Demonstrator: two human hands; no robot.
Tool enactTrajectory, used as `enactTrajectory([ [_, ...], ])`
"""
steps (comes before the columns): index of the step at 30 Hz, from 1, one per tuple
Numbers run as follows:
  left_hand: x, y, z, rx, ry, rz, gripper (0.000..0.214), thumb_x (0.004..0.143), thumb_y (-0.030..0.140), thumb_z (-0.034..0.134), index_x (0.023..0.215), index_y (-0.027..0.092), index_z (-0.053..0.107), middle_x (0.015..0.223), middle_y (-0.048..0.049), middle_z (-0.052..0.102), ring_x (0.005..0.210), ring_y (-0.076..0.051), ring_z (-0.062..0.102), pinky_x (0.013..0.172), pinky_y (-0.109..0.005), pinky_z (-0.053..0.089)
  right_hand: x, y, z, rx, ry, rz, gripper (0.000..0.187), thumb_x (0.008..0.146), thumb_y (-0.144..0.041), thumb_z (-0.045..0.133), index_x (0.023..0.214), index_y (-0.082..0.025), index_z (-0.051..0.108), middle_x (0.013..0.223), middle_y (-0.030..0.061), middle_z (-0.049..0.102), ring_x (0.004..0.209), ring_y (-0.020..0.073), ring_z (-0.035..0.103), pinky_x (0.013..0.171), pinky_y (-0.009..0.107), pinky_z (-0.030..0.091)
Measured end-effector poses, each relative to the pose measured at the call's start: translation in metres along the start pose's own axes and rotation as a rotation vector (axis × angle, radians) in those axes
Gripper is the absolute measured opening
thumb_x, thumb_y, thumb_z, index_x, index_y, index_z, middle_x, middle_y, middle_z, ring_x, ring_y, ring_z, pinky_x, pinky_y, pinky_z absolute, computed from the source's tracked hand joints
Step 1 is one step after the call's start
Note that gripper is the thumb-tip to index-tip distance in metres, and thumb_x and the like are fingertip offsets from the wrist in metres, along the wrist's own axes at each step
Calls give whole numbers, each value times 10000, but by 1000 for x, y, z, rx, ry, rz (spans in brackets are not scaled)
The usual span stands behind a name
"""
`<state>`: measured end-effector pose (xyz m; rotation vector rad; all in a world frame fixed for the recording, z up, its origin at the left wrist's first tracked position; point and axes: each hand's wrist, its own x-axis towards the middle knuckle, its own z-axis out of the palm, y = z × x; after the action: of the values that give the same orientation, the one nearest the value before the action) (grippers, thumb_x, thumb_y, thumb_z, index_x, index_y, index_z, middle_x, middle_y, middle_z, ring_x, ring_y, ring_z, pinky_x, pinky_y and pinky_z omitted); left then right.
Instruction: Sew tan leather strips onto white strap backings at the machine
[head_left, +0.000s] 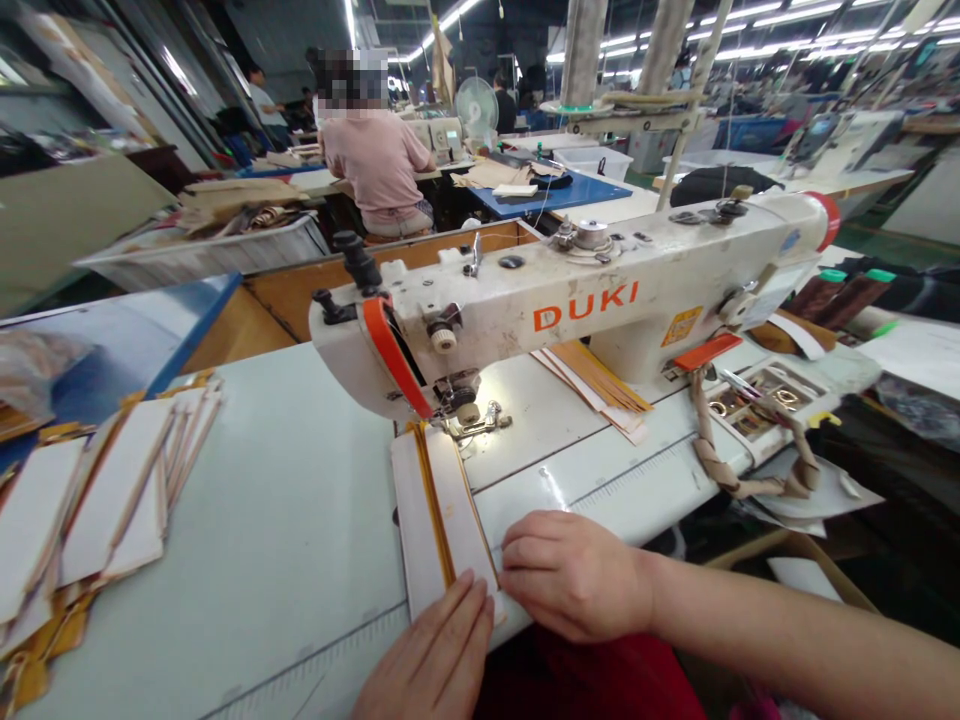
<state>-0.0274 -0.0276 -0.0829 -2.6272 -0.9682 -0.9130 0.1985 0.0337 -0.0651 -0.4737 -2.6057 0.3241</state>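
A flat white panel (463, 500) with a mustard-yellow strip (435, 490) along it lies on the sewing machine table, its far end under the presser foot area of the white sewing machine (480, 300). My left hand (435, 650) rests flat on the panel's near end, fingers stretched out and lying side by side. At the panel's right edge, my right hand (574, 575) is closed, its fingertips against that edge. The thumb and fingertips are partly hidden, but they seem to pinch the panel's edge.
Stacks of white panels with yellow edges (112, 490) lie on the table's left. More strips (596, 385) sit behind the needle. A parts tray (772, 400) with metal fittings and a twisted tan strip (712, 455) are at right. Another person (379, 160) sits ahead, back turned.
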Motion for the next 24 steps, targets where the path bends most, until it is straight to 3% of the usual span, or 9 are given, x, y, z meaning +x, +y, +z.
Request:
enactTrajectory([
  [4,9,-2,-10,50,-111,74,393,911,43,320,1014,129,689,1051,-78,730,1047,-183,650,925,-270,492,-2,-1,-1,3,-4,18,185,896,-176,466,978,-106,617,925,96,632,995,211,548,887,325,468],
  [14,8,3,-8,81,-70,57,382,907,36,331,1008,121,689,1042,-79,729,1047,-192,645,914,-288,492,6,-4,-6,-29,-57,-20,220,933,-166,412,996,-114,616,869,89,633,910,203,530,828,326,459],
  [24,7,-4,-13,107,-126,32,380,911,75,334,1034,149,686,1061,-68,719,1052,-188,625,940,-308,473,12,-6,-17,-105,-151,-59,193,956,-157,430,922,-131,618,884,47,615,900,189,500,973,352,334],
])
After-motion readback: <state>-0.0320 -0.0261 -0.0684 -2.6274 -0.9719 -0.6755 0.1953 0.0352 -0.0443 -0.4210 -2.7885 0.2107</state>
